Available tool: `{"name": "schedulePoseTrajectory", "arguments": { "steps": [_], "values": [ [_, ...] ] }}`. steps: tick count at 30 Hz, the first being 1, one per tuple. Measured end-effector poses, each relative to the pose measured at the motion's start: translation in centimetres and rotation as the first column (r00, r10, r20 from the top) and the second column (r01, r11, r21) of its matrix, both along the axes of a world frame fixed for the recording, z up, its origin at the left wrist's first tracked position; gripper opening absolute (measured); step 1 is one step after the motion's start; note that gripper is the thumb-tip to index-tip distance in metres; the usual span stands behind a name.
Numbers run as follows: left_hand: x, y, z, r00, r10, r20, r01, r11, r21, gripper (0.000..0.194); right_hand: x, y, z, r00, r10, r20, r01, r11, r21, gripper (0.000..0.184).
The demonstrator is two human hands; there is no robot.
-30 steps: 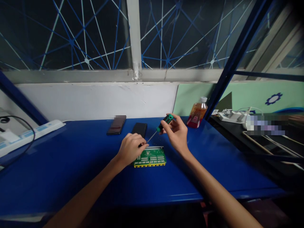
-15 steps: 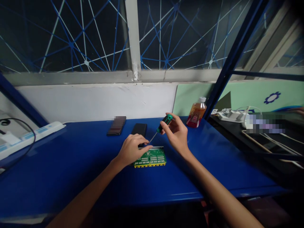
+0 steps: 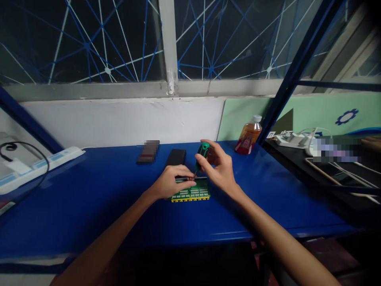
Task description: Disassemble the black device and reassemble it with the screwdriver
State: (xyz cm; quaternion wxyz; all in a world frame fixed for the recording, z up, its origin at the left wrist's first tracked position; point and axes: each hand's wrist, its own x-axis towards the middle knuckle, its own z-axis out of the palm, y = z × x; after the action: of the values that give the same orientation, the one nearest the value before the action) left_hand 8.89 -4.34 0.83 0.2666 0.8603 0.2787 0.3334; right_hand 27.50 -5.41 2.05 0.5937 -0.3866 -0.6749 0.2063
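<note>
My right hand (image 3: 219, 165) is closed around the green and black handle of a screwdriver (image 3: 203, 151), which stands nearly upright with its shaft pointing down. The tip meets the far edge of a green circuit board (image 3: 192, 193) with a row of yellow connectors along its near side. My left hand (image 3: 172, 182) lies over the board's left part, thumb and fingers pinched together close around the screwdriver tip. Whatever is between those fingers is too small to make out. Behind the left hand lies a flat black object (image 3: 176, 157), partly covered by it.
A dark phone-like slab (image 3: 148, 152) lies at the back of the blue table (image 3: 125, 214). A bottle of amber drink (image 3: 249, 137) stands at the back right. At the left is a white power strip (image 3: 44, 163) with a black cable. Cables and chargers (image 3: 293, 141) lie on the black surface at right.
The screwdriver has swung from a slant to nearly upright, its tip moving right along the board's far edge. My left fingers have moved right with the tip. The whole view has shifted slightly.
</note>
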Motion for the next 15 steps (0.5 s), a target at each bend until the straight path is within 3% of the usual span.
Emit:
{"name": "schedulePoseTrajectory", "arguments": {
  "steps": [7, 15],
  "values": [
    [-0.22, -0.11, 0.08, 0.998, -0.045, -0.053, 0.039, 0.993, -0.114, 0.012, -0.53, -1.12, 0.28, 0.994, -0.018, 0.108, 0.012, 0.998, 0.056, 0.041],
    [-0.35, 0.21, -0.24, 0.995, -0.038, -0.092, 0.027, 0.993, -0.114, 0.016, -0.81, -1.10, -0.04, 0.988, 0.019, 0.156, -0.035, 0.995, 0.099, 0.041]
  ]
}}
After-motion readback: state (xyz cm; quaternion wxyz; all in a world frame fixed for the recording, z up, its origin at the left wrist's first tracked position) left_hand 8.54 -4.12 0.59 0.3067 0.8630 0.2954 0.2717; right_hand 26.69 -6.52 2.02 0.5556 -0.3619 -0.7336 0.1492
